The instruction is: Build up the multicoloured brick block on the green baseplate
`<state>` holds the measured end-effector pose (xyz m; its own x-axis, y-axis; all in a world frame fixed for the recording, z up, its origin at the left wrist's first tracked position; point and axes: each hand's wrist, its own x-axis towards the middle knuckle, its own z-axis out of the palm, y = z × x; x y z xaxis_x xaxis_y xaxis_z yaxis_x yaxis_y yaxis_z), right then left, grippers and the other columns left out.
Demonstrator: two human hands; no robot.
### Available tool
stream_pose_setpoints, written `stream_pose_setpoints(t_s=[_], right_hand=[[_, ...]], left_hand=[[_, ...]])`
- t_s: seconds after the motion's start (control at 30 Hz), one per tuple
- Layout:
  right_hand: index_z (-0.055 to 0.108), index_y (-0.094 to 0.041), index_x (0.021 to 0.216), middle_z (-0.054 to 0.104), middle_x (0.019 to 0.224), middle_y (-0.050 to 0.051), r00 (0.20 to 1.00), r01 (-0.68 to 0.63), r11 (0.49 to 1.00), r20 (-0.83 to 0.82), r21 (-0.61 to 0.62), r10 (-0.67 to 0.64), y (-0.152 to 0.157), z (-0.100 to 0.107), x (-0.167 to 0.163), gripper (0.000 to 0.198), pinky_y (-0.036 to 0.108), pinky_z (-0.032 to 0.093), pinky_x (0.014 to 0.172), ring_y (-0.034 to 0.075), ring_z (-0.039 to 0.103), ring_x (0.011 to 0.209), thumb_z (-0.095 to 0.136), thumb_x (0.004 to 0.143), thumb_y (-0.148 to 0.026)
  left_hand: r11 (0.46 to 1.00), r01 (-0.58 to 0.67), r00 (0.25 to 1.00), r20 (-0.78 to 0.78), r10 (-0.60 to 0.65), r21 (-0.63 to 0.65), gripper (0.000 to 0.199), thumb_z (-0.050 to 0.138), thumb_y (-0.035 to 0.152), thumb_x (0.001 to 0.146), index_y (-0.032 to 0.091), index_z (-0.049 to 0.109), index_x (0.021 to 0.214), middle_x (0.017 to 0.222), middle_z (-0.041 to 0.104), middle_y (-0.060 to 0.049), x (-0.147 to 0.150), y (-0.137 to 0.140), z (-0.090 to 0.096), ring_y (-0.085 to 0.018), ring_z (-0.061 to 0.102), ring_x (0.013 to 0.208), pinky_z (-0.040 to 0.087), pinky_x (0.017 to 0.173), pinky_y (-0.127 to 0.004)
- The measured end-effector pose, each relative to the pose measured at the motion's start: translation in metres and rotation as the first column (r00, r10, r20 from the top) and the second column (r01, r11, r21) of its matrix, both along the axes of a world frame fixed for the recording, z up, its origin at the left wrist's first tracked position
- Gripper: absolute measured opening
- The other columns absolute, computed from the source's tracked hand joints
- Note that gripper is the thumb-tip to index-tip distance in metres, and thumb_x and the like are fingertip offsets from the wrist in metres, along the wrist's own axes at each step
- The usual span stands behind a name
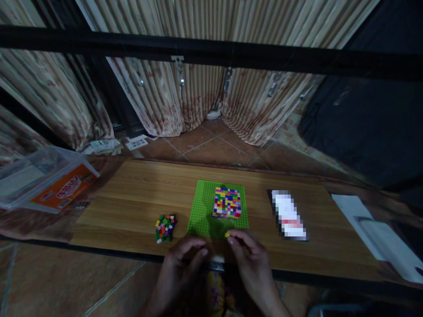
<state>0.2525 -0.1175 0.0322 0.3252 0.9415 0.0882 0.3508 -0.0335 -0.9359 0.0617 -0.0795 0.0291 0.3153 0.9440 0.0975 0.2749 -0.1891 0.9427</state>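
Note:
My right hand (249, 255) pinches a small yellow toy brick (227, 235) between thumb and finger, just over the front edge of a green studded baseplate (202, 207). On the plate's right half stands a square block of many-coloured bricks (227, 202), several layers high. My left hand (185, 262) hovers at the plate's front left corner, thumb and forefinger apart with nothing seen between them. Left of the plate, a loose heap of small coloured bricks (165, 229) lies on the wooden tabletop (139, 198).
A phone with a blurred screen (289, 215) lies right of the plate. Beyond the table's right end are white flat objects (380, 237). A clear plastic bin with an orange label (62, 185) stands at the left. Striped curtains (191, 92) hang behind a dark bar (205, 50).

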Motion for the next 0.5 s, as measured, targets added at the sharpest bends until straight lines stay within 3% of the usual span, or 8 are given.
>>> stream_pose_setpoints(t_s=[0.1, 0.2, 0.3, 0.5], right_hand=[[0.07, -0.024, 0.095, 0.068, 0.095, 0.004, 0.983, 0.15, 0.984, 0.09, 0.095, -0.159, 0.011, -0.005, 0.022, 0.017, 0.029, 0.05, 0.08, 0.018, 0.064, 0.091, 0.059, 0.09, -0.036], [0.072, -0.023, 0.092, 0.066, 0.095, 0.005, 0.969, 0.158, 0.971, 0.163, 0.179, -0.187, 0.024, -0.007, 0.035, 0.017, 0.032, 0.05, 0.08, 0.019, 0.063, 0.092, 0.059, 0.089, -0.035], [0.073, -0.024, 0.093, 0.064, 0.099, 0.006, 0.966, 0.135, 0.969, 0.19, 0.207, -0.175, 0.032, -0.01, 0.037, 0.018, 0.033, 0.051, 0.081, 0.019, 0.062, 0.096, 0.059, 0.09, -0.034], [0.076, -0.026, 0.091, 0.061, 0.104, 0.006, 0.974, 0.146, 0.965, 0.14, 0.219, -0.179, 0.038, -0.016, 0.037, 0.015, 0.034, 0.051, 0.083, 0.019, 0.06, 0.1, 0.063, 0.086, -0.034]], left_hand=[[0.972, -0.056, 0.986, -0.141, 0.09, 0.229, 0.016, 0.063, 0.027, 0.088, 0.025, 0.068, 0.103, 0.094, 0.073, -0.001, -0.016, 0.004, -0.004, -0.016, 0.07, 0.088, 0.056, 0.079, -0.026], [0.914, -0.174, 0.939, -0.217, 0.266, 0.366, 0.016, 0.062, 0.032, 0.088, 0.024, 0.067, 0.102, 0.094, 0.073, -0.002, -0.036, 0.007, -0.009, -0.018, 0.071, 0.085, 0.058, 0.078, -0.028], [0.885, -0.226, 0.889, -0.286, 0.358, 0.407, 0.021, 0.061, 0.039, 0.088, 0.022, 0.066, 0.099, 0.092, 0.073, -0.003, -0.056, 0.007, -0.012, -0.02, 0.071, 0.082, 0.059, 0.075, -0.031], [0.888, -0.243, 0.798, -0.44, 0.412, 0.39, 0.027, 0.056, 0.046, 0.088, 0.022, 0.066, 0.097, 0.089, 0.073, -0.005, -0.076, 0.008, -0.015, -0.021, 0.071, 0.076, 0.059, 0.064, -0.029]])
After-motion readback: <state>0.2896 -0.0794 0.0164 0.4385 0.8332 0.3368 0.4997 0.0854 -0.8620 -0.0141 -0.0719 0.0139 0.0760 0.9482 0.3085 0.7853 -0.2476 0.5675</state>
